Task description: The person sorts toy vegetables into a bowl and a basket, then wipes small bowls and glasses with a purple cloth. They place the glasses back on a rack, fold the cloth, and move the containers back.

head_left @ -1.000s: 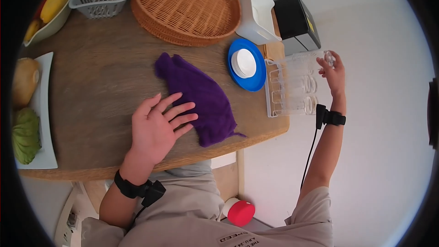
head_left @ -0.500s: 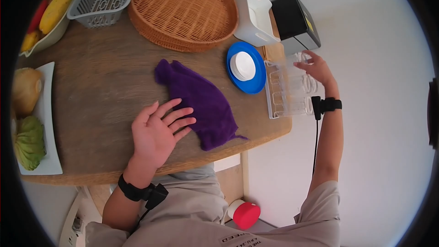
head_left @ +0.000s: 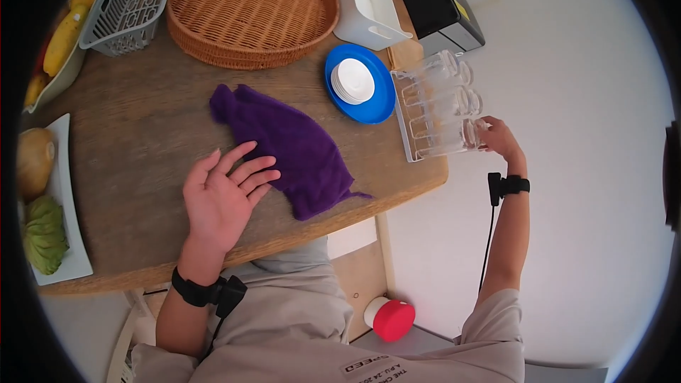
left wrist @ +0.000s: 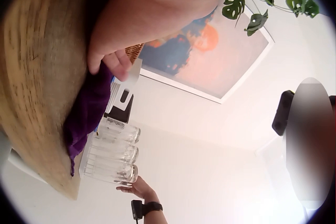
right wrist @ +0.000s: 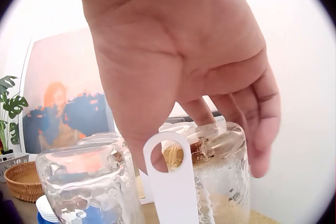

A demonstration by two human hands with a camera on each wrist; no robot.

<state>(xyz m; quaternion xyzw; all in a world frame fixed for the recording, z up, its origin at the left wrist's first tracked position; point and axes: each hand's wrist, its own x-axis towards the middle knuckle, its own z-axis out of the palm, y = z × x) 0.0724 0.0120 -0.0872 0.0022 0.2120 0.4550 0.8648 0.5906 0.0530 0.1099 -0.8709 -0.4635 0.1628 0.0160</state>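
Note:
My right hand [head_left: 501,139] is at the base of the nearest drinking glass [head_left: 450,139], a clear upside-down one on a white wire rack [head_left: 406,135]. In the right wrist view its fingers [right wrist: 265,116] curl down round the glass's far side, and the thumb is partly hidden behind the rack's white handle [right wrist: 170,187]. More clear glasses [head_left: 448,101] stand beside it. My left hand [head_left: 221,198] is held palm up with loosely bent fingers beside a purple cloth [head_left: 294,152] on the table, its fingertips overlapping the cloth's edge in the head view.
A blue plate [head_left: 379,96] bears stacked white dishes [head_left: 353,81]. Behind stand a wicker basket [head_left: 248,7], a white bin [head_left: 369,10], a grey plastic basket [head_left: 128,10] and a black box [head_left: 433,3]. Left lies a white tray [head_left: 74,241] with produce. The wooden table's edge [head_left: 418,186] curves nearby.
My right hand has left the far glass, which now stands on the rack, and moved nearer to the closest glass. The left hand keeps its pose; the head view has shifted slightly.

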